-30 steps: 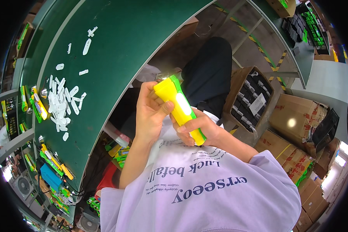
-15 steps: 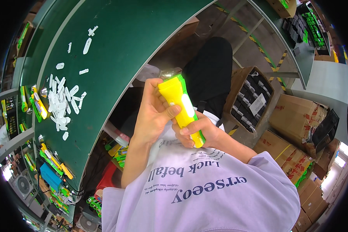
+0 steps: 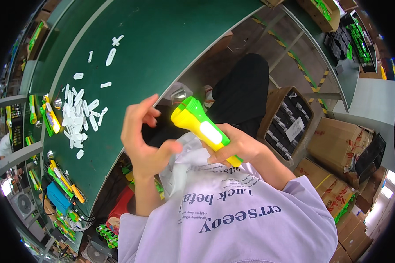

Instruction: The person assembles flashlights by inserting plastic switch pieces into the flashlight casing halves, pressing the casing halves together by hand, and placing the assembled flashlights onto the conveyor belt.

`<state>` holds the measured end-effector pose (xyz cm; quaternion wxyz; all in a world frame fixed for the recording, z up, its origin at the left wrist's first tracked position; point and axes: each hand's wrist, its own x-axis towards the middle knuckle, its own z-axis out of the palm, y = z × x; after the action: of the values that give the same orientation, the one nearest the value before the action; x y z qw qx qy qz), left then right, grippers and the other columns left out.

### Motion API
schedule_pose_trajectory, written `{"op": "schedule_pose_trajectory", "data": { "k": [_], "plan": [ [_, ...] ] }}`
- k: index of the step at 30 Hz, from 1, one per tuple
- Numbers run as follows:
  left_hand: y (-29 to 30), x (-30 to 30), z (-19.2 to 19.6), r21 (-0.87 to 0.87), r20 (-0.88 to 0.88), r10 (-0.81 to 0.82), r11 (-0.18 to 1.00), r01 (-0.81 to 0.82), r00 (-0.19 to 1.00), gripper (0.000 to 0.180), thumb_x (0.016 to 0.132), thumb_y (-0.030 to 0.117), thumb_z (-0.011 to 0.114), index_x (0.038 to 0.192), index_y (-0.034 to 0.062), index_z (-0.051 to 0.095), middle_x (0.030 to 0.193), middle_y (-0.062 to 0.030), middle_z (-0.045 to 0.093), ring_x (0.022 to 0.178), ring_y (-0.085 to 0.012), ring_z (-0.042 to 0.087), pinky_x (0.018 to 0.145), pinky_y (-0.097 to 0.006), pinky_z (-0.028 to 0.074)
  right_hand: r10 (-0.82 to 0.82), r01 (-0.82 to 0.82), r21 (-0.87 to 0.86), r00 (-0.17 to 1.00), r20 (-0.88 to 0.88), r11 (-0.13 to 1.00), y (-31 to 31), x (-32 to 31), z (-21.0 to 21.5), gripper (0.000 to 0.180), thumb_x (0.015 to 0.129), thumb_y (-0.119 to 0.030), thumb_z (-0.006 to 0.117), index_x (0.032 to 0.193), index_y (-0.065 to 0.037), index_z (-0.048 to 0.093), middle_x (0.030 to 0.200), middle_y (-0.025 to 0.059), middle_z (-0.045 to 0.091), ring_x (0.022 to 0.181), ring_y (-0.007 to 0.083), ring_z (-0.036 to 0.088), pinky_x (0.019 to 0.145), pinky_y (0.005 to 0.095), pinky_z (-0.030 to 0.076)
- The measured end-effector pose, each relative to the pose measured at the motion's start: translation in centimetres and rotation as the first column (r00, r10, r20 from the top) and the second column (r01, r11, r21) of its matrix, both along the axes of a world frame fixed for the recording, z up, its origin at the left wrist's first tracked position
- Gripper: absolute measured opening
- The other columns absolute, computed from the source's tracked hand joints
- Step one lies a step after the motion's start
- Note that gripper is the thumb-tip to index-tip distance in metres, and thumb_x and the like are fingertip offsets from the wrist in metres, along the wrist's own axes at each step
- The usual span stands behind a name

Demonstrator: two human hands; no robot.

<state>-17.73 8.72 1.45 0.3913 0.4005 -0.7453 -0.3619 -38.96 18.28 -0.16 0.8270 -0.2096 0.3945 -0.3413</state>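
I am pinching the yellow and green flashlight (image 3: 210, 131) by its thin end with the right hand (image 3: 241, 145), in the middle of the frame. Just beside it, the left hand (image 3: 141, 141) is hanging spread. White pieces (image 3: 77, 116) are lying on the green desk (image 3: 136, 83) at the frame's left.

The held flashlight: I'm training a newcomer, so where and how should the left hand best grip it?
On the flashlight, probably around the flared end, from the left: the right hand holds the narrow end, and the flared end points up-left near the empty left hand.
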Motion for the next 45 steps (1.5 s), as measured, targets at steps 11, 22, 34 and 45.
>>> {"op": "schedule_pose_trajectory", "data": {
  "k": [11,22,34,45],
  "plan": [
    [-0.8,-0.6,0.4,-0.365,-0.048,-0.108,0.927,0.083,0.993,0.073,0.09,0.07,0.046,0.067,0.0028,0.062,0.059,-0.0064,0.062,0.054,-0.0197,0.062,0.096,-0.052,0.042,0.331,-0.409,-0.228,0.89,-0.315,0.884,-2.8,2.6,0.5,0.059,0.066,-0.025,0.08,0.111,0.005,0.057,0.078,0.0093,0.063,0.065,0.0191,0.061,0.061,0.032,0.048],
    [-0.8,1.1,3.0,-0.347,0.39,-0.224,0.863,0.368,0.893,0.051,0.072,0.038,0.082,0.101,0.0003,0.063,0.092,-0.0146,0.068,0.076,-0.0283,0.065,0.073,-0.035,0.051,-0.343,-0.725,-0.515,0.391,-0.854,0.457,-5.1,1.8,1.3,0.03,0.07,-0.015,0.071,0.094,-0.002,0.058,0.068,0.0124,0.063,0.065,0.0312,0.066,0.057,0.0425,0.05],
    [-6.6,2.5,5.2,-0.032,0.466,-0.033,0.998,0.054,0.884,0.041,0.083,0.026,0.074,0.109,-0.0021,0.057,0.076,-0.015,0.066,0.068,-0.027,0.067,0.062,-0.035,0.051,-0.917,-0.592,-0.774,0.139,-0.374,0.227,-16.0,-0.9,7.0,0.042,0.071,-0.013,0.072,0.11,-0.009,0.056,0.097,0.0082,0.058,0.09,0.027,0.058,0.069,0.0386,0.048],
    [-30.2,16.0,5.8,0.239,0.306,0.477,0.8,-0.551,0.824,0.06,0.089,0.053,0.06,0.099,-0.0061,0.062,0.08,-0.0141,0.066,0.062,-0.0214,0.067,0.049,-0.032,0.055,-0.783,-0.557,-0.688,0.104,-0.613,0.465,-23.6,0.1,-2.4,0.018,0.081,-0.017,0.07,0.093,-0.009,0.059,0.075,0.0068,0.062,0.073,0.026,0.062,0.063,0.0401,0.047]
  ]
}}
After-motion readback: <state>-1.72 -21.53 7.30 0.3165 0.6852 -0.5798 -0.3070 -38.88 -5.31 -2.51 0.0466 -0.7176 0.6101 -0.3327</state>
